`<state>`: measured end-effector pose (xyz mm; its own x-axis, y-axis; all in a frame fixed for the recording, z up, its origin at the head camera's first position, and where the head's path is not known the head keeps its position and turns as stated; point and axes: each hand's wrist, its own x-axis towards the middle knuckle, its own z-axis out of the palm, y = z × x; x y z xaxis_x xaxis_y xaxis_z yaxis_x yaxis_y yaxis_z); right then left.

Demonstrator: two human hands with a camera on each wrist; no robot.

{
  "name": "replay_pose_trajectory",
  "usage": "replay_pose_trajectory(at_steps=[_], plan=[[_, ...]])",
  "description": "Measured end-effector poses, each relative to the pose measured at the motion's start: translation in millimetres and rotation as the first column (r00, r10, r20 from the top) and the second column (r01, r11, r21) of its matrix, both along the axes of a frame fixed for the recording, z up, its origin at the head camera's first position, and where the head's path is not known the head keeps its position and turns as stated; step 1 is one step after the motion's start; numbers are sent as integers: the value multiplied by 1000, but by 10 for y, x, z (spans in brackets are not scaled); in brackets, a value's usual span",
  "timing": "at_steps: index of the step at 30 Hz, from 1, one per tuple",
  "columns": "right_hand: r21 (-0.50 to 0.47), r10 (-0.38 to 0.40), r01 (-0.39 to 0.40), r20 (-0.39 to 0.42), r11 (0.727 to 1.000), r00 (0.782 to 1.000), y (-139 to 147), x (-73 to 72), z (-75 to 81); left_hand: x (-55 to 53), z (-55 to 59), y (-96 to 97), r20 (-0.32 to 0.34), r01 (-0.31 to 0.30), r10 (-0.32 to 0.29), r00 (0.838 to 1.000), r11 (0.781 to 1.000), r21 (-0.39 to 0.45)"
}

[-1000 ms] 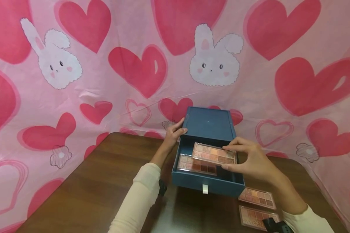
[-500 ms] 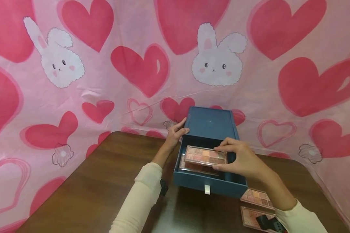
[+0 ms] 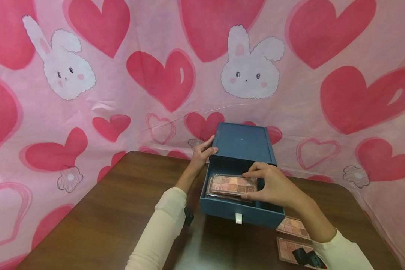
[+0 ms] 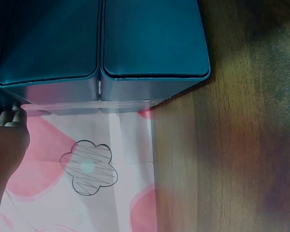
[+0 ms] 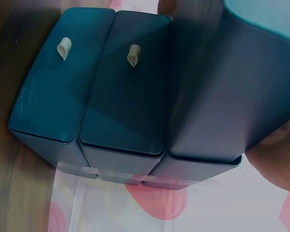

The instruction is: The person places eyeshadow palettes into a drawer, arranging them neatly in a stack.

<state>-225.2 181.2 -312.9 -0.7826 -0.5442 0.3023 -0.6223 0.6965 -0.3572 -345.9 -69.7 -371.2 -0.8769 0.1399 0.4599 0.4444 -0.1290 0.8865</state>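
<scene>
A blue drawer chest (image 3: 243,140) stands at the table's back with its top drawer (image 3: 219,208) pulled out. My left hand (image 3: 200,154) rests against the chest's left side, thumb on the top edge; part of that hand shows at the left wrist view's edge. Inside the drawer my right hand (image 3: 270,187) pinches the right end of an eyeshadow palette (image 3: 227,183) between thumb and fingers. This palette overlaps a second eyeshadow palette (image 3: 213,194) lying at the drawer's left. In the right wrist view the pulled-out drawer (image 5: 217,92) hides most of my right hand (image 5: 280,157).
Two more eyeshadow palettes, a farther one (image 3: 291,227) and a nearer one (image 3: 290,249), lie on the brown wooden table (image 3: 121,210) right of the chest. Two lower drawers with white pull tabs, the middle drawer (image 5: 123,96) and bottom drawer (image 5: 53,96), are pushed in. A pink heart-print cloth (image 3: 148,30) hangs behind.
My right hand has moved left and down with the palette, from above the drawer's right side to over the palette at its left. My left hand has stayed on the chest.
</scene>
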Motion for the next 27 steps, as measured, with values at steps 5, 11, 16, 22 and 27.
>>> replay_pose_trajectory(at_steps=[5,11,16,22,27], plan=[[67,-16,18,-20,998,1000,-15,9,12,0,4,6,15,21,-22,1000,1000,9],[130,-7,15,-58,991,998,-27,7,30,20,16,-2,36,41,-42,998,999,22],[148,-13,23,-71,989,997,-34,15,27,23,7,-15,44,51,-52,998,998,20],[115,-40,47,-62,992,997,-39,38,29,10,11,-12,37,31,-32,999,999,13],[9,-49,50,-56,999,997,8,72,13,14,18,-13,40,23,-23,999,1000,8]])
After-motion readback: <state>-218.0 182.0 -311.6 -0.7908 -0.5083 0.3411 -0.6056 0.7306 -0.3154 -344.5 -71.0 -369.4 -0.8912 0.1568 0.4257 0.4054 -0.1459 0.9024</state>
